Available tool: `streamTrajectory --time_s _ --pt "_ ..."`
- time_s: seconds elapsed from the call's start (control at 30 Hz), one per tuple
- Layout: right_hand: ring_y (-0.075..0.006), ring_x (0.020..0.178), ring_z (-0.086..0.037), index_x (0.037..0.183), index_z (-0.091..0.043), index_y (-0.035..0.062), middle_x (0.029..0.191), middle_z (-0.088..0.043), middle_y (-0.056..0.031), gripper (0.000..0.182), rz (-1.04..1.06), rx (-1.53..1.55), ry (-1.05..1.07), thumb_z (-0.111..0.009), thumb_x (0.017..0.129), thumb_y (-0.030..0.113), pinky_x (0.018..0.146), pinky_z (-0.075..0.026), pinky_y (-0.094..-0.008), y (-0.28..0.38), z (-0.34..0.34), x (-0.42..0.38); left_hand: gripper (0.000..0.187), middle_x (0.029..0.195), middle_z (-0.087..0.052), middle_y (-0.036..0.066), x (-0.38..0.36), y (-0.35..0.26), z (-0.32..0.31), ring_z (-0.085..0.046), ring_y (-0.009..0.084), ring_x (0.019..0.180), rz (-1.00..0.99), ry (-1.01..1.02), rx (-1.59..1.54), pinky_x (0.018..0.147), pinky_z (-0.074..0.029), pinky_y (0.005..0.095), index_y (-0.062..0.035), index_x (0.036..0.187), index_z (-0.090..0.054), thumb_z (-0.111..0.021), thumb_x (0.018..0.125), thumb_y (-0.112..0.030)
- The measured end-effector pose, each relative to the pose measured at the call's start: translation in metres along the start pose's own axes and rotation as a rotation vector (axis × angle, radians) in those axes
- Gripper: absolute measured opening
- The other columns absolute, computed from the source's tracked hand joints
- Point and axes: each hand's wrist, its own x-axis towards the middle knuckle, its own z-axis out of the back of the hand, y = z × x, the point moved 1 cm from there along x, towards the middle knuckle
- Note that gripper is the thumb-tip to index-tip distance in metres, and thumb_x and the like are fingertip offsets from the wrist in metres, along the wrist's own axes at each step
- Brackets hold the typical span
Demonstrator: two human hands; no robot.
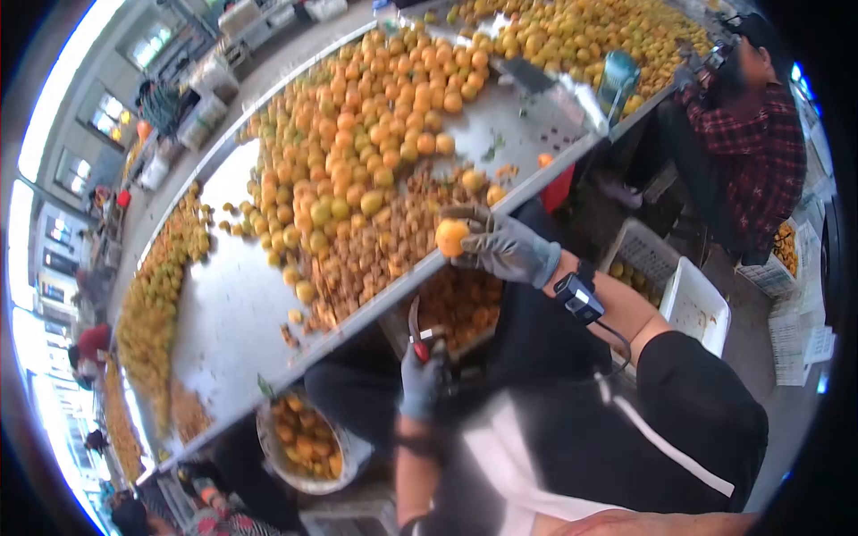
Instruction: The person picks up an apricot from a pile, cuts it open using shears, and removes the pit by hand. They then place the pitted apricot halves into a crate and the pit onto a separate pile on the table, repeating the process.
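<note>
My right hand (500, 247), in a grey glove, is raised over the table's near edge. Thumb and fingers are closed round an orange persimmon (452, 238). Lower down, my gloved left hand (422, 380) grips red-handled pruning shears (420, 347), whose curved metal blade points up and away from me. Blade and fruit are well apart. Below the held fruit, a crate of orange fruit pieces (469, 308) sits between my knees, partly hidden by the table edge. A heap of brown calyx scraps (375, 246) lies on the metal table (223, 308) beyond.
Piles of persimmons (357, 116) cover much of the table. A white bucket of fruit (308, 447) stands at lower left; a white tub (697, 308) and a grey crate (643, 255) are at right. A green-lidded jar (618, 80) and a co-worker in checked clothing (751, 143) are at upper right.
</note>
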Motion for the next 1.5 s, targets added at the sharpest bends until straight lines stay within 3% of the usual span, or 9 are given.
streamTrajectory --time_s 0.2,0.27,0.33,0.47,0.67,0.9,1.13,1.23,1.5 --pt "-0.0147 0.114 -0.053 0.131 -0.040 0.0068 0.123 -0.055 -0.0058 0.069 -0.017 -0.361 -0.011 -0.072 0.072 -0.008 0.097 -0.045 -0.0286 -0.030 -0.014 -0.027 0.023 0.073 -0.055 -0.003 -0.015 -0.024 -0.020 -0.053 0.0066 0.062 -0.096 -0.072 0.052 0.056 -0.044 0.0226 -0.0059 0.114 -0.057 -0.057 0.092 -0.005" --pt "-0.0138 0.113 -0.053 0.130 -0.041 0.0069 0.123 -0.055 -0.0054 0.068 0.002 -0.536 -0.011 -0.074 0.072 -0.007 0.097 -0.045 -0.0282 -0.040 -0.009 -0.031 0.022 0.071 -0.059 0.004 -0.020 -0.030 -0.019 -0.059 0.0155 0.065 -0.351 -0.067 0.441 0.061 -0.047 0.0289 -0.0062 0.113 -0.056 -0.058 0.091 -0.010" --pt "-0.0122 0.109 -0.053 0.125 -0.046 0.0074 0.120 -0.055 -0.0045 0.063 0.039 -0.770 -0.022 -0.078 0.071 -0.001 0.096 -0.044 -0.0272 -0.043 -0.016 -0.035 0.024 0.073 -0.060 0.009 -0.020 -0.024 -0.014 -0.061 0.0224 0.067 -0.369 -0.091 0.532 0.061 -0.048 0.0322 -0.0073 0.113 -0.056 -0.059 0.089 -0.010" --pt "-0.0136 0.110 -0.054 0.122 -0.048 0.0074 0.121 -0.055 -0.0047 0.058 -0.108 -0.610 -0.038 -0.076 0.073 -0.002 0.097 -0.045 -0.0283 -0.051 -0.024 -0.045 0.032 0.082 -0.063 0.020 -0.024 -0.019 -0.006 -0.062 0.0386 0.077 -0.376 -0.103 0.789 0.063 -0.048 0.0405 -0.0103 0.113 -0.054 -0.061 0.082 -0.011" --pt "-0.0171 0.114 -0.054 0.125 -0.045 0.0071 0.118 -0.056 -0.0060 0.055 -0.009 -0.548 0.074 -0.073 0.077 0.000 0.099 -0.046 -0.0318 -0.071 -0.025 -0.054 0.039 0.082 -0.063 0.018 -0.031 -0.027 -0.012 -0.062 0.0382 0.077 -0.438 -0.147 0.924 0.064 -0.049 0.0430 -0.0146 0.116 -0.055 -0.060 0.078 -0.006" --pt "-0.0155 0.108 -0.057 0.123 -0.043 0.0076 0.114 -0.057 -0.0062 0.053 0.010 -0.366 -0.069 -0.072 0.079 0.001 0.092 -0.051 -0.0298 -0.078 -0.043 -0.059 0.044 0.091 -0.064 0.016 -0.035 -0.028 -0.015 -0.062 0.0361 0.079 -0.391 -0.221 1.068 0.064 -0.050 0.0423 -0.0150 0.119 -0.054 -0.059 0.077 -0.005" --pt "-0.0217 0.116 -0.055 0.125 -0.041 0.0066 0.120 -0.053 -0.0089 0.054 0.038 -0.432 -0.099 -0.068 0.080 -0.004 0.092 -0.054 -0.0368 -0.078 -0.044 -0.057 0.039 0.092 -0.063 0.015 -0.033 -0.025 -0.017 -0.062 0.0362 0.080 -0.432 -0.214 1.035 0.064 -0.050 0.0423 -0.0132 0.116 -0.054 -0.059 0.078 -0.004" --pt "-0.0162 0.109 -0.057 0.122 -0.042 0.0058 0.116 -0.055 -0.0074 0.050 0.075 -0.476 -0.100 -0.070 0.081 0.001 0.093 -0.051 -0.0306 -0.078 -0.043 -0.057 0.036 0.091 -0.063 0.015 -0.034 -0.026 -0.018 -0.062 0.0367 0.081 -0.411 -0.200 1.043 0.064 -0.049 0.0427 -0.0131 0.114 -0.053 -0.058 0.079 -0.005" --pt "-0.0220 0.116 -0.055 0.126 -0.040 0.0074 0.118 -0.054 -0.0076 0.054 -0.008 -0.362 -0.135 -0.066 0.081 -0.005 0.092 -0.053 -0.0359 -0.076 -0.039 -0.060 0.030 0.087 -0.062 0.015 -0.022 -0.019 -0.019 -0.061 0.0371 0.080 -0.414 -0.134 1.030 0.063 -0.048 0.0446 -0.0138 0.109 -0.052 -0.058 0.080 -0.007"
